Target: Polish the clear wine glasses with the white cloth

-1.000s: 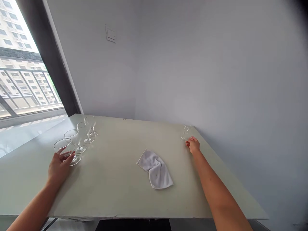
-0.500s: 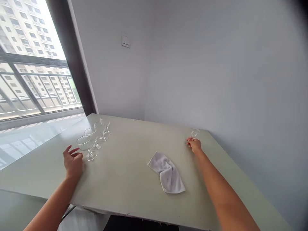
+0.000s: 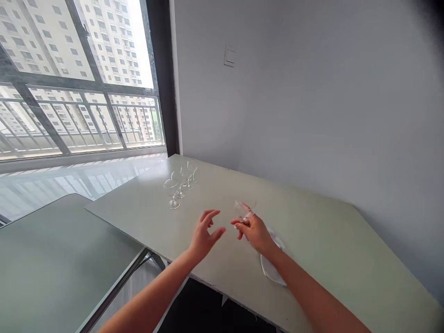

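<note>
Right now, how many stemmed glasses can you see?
5: a row of four glasses on the table toward the window, overlapping, so maybe more; one blurred glass in the right hand.

The small clear stemmed glass point(image 3: 244, 210) gripped in the right hand point(image 3: 255, 232) was smeared by motion, so its bowl and foot could not be told apart. The white folded cloth point(image 3: 271, 274) was largely hidden under the right wrist and forearm. In the row of clear stemmed glasses point(image 3: 180, 182) the farther ones were overlapped, and their number could not be settled. Both forearms were cut off by the bottom edge, as was the pale green table point(image 3: 329, 240) at its right end
</note>
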The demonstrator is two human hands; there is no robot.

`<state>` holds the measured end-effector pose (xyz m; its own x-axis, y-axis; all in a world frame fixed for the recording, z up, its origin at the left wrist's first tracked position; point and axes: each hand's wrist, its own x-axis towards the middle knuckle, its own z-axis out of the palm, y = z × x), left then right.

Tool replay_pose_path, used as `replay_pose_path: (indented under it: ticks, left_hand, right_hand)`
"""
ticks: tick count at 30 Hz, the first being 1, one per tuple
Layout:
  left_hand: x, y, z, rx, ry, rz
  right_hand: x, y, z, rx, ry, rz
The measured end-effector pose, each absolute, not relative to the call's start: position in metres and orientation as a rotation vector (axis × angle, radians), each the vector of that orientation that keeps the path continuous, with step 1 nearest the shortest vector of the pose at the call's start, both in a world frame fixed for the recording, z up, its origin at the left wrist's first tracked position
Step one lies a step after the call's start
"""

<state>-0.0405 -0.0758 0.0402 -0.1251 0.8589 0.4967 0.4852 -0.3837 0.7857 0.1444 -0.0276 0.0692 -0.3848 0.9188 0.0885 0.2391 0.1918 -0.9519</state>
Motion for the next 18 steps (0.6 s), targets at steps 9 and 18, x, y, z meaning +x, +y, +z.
replay_pose_path:
  ticks: [9,18]
  left_hand:
    - [-0.043,-0.083,0.04,1.445,1.456,1.266]
    - [-0.178,-0.075,0.034,1.243,1.984,1.246]
  right_hand:
    - [0.125,-0.069,0.068,-1.027,-2.177,1.112]
    - [0.193,-0.063,0.064,-1.349,-2.092,0.956]
